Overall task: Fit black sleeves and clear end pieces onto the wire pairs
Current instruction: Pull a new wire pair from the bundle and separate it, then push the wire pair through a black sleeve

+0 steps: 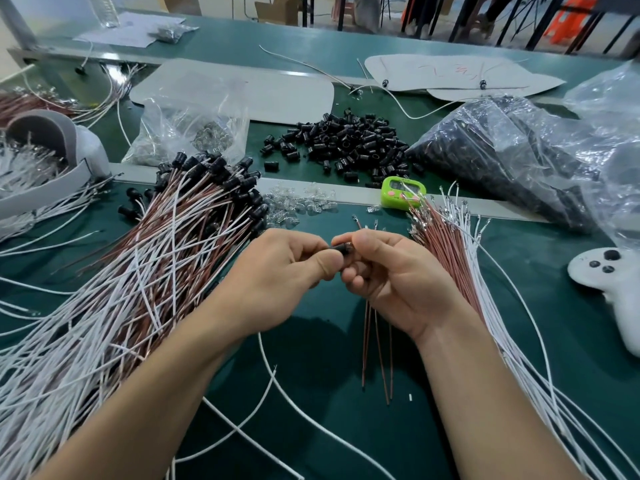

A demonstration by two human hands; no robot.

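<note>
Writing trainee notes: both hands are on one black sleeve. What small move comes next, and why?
Probably seat the black sleeve fully on its wires: the left hand and right hand both pinch it, brown wires trail below the right hand, and the clear end pieces lie beyond, none picked up.

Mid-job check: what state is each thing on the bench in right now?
left hand: pinches the black sleeve
right hand: pinches the same sleeve, brown wires hanging below it
black sleeve: held up between both hands
left wire bundle: black sleeves fitted
right wire bundle: terminals bare, no sleeves
loose black sleeves: heaped, unfitted
clear end pieces: scattered loose
</note>
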